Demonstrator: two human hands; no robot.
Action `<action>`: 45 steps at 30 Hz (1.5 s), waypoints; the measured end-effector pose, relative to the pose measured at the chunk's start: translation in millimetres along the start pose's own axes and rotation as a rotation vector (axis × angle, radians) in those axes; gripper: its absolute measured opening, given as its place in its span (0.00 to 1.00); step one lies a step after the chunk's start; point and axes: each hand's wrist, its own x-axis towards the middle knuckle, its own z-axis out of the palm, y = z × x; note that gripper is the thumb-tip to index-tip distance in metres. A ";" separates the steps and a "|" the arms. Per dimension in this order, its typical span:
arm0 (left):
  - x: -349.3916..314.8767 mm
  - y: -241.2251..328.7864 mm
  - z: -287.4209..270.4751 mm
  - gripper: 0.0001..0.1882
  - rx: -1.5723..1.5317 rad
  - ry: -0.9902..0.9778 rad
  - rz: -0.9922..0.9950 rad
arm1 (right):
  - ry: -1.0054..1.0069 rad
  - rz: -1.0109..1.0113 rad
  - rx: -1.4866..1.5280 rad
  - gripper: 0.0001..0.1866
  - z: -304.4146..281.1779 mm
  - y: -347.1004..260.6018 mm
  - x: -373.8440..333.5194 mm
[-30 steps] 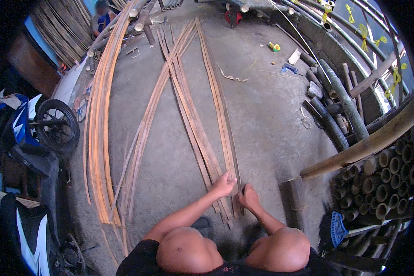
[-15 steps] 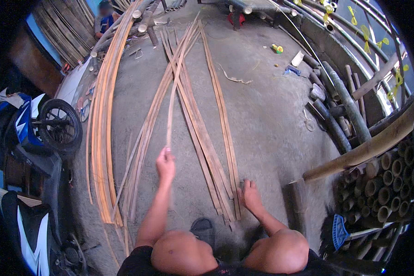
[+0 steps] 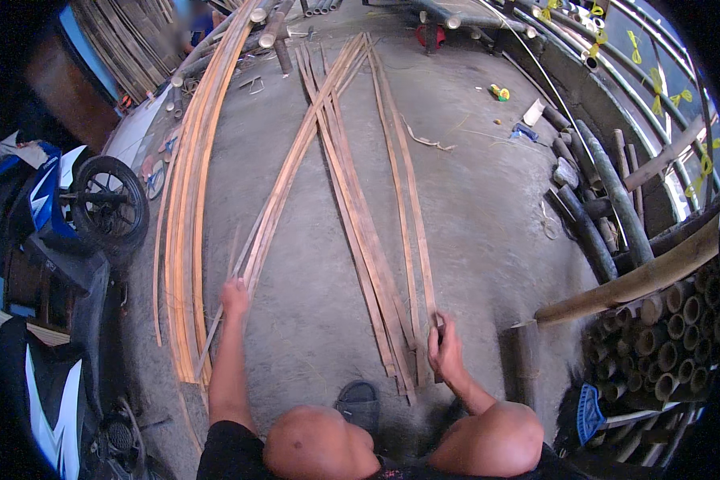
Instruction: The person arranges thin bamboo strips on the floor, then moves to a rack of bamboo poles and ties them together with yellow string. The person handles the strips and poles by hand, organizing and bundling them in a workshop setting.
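Long, thin bamboo strips lie on the concrete floor in front of me. My left hand (image 3: 234,297) is closed at the near part of the left group of strips (image 3: 274,210), its fingers slightly blurred. This group crosses over the middle group (image 3: 360,240) at the far end. To the right runs a narrow pair of strips, spread apart toward me. My right hand (image 3: 448,349) pinches the outer strip (image 3: 421,232) of that pair near its close end. A small dark spot shows at those fingertips, too small to make out.
Orange-toned strips (image 3: 190,208) lie at the left, beside a motorbike wheel (image 3: 106,200). Bamboo poles (image 3: 612,188) and stacked cut tubes (image 3: 668,344) line the right side, with a blue broom head (image 3: 590,412) below. A sandal (image 3: 358,402) is between my knees. Someone sits far left.
My left hand has moved left and lowered the strip it held onto the left group. My right hand now has the outer right strip, which stands farther from its neighbour. The view has shifted slightly.
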 end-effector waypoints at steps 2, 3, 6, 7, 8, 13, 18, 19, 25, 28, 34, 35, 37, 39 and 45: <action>-9.0 24.4 15.5 0.21 -0.025 0.017 0.061 | -0.026 -0.176 -0.047 0.21 -0.7 5.9 -17.9; -15.5 34.3 18.8 0.21 -0.066 0.000 0.084 | -0.008 -0.237 -0.026 0.24 8.8 13.8 -23.6; -45.0 62.0 20.9 0.21 -0.183 -0.045 0.127 | 0.053 -0.363 0.028 0.22 33.8 16.5 -30.9; -55.0 74.0 20.5 0.21 -0.227 -0.061 0.127 | 0.007 -0.188 0.061 0.21 39.1 17.3 -33.8; -63.1 86.7 17.3 0.22 -0.265 -0.077 0.127 | -0.057 -0.098 0.075 0.21 41.1 12.6 -30.9; -95.1 177.7 -27.5 0.21 -0.477 -0.188 0.234 | -0.145 0.013 0.139 0.19 60.2 15.3 -15.7; -90.8 212.6 -59.2 0.19 -0.535 -0.249 0.306 | -0.179 -0.197 -0.047 0.18 62.3 32.2 7.1; -89.5 214.3 -67.9 0.19 -0.534 -0.252 0.282 | -0.228 -0.260 -0.125 0.18 60.1 38.3 14.3; -82.8 238.6 -83.3 0.19 -0.480 -0.310 0.289 | -0.233 -0.038 -0.415 0.16 38.8 46.0 55.7; -77.3 268.0 -84.3 0.19 -0.492 -0.405 0.284 | -0.243 0.018 -0.416 0.16 40.4 57.1 60.3; -71.5 278.8 -104.1 0.20 -0.304 -0.490 0.322 | -0.172 0.202 -0.118 0.20 4.3 59.0 85.7; -77.5 276.0 -112.5 0.21 -0.302 -0.527 0.305 | -0.144 0.242 -0.077 0.21 -19.9 48.3 92.6; -98.3 261.7 -130.1 0.23 -0.246 -0.646 0.269 | -0.091 0.282 -0.168 0.21 -71.9 21.5 109.8; -112.8 264.9 -161.6 0.25 -0.133 -0.841 0.205 | -0.055 0.305 -0.258 0.20 -132.5 -26.7 118.3; -142.1 265.3 -265.1 0.31 -0.074 -1.161 0.019 | 0.169 0.072 -0.063 0.13 -286.1 -286.5 115.0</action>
